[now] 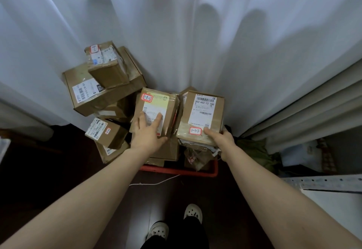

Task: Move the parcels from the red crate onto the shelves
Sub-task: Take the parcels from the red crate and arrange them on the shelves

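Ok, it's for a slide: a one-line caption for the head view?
Left hand holds the parcel marked 3-1-1, right hand the parcel marked 3-1-7, over the red crate.

Pretty dim room overall. A white sheer curtain (pixel 176 43) fills most of the back and hangs to the floor in long soft folds, with pale light glowing through it and a few grey shadows across the fabric. On the right there's a heavier beige curtain (pixel 313 107) bunched in thick pleats. The floor (pixel 39 170) is dark, nearly black, with a slight sheen. A thin white cord (pixel 156 182) trails across it. Low on the right sits a crumpled green bundle (pixel 252 150), maybe cloth, too murky to tell.
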The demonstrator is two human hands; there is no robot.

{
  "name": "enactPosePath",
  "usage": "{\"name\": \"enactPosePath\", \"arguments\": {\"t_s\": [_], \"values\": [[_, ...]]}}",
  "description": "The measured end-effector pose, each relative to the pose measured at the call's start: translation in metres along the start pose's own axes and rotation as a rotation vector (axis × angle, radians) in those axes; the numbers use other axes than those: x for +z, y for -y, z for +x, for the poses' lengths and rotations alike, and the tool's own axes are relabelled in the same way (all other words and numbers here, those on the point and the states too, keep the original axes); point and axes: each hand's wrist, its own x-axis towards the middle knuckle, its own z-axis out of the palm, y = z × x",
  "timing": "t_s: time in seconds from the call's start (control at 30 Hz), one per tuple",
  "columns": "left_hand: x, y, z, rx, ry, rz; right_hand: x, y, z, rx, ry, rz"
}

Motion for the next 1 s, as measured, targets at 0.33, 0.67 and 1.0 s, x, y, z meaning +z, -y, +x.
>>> {"name": "enactPosePath", "arguments": {"t_s": [0.33,0.67,1.0], "values": [[-0.025,-0.006,-0.016,0.104,-0.240,-0.157,-0.007,0.002,-0.033,-0.062,-0.032,0.157],[-0.082,-0.066,-0.058,0.168,0.337,-0.876,-0.031,0.024,-0.130,-0.317,-0.012,0.238],[-0.108,-0.101,-0.107,0.409,0.682,-0.951,-0.088,0.008,-0.234,-0.464,-0.167,0.433]]}}
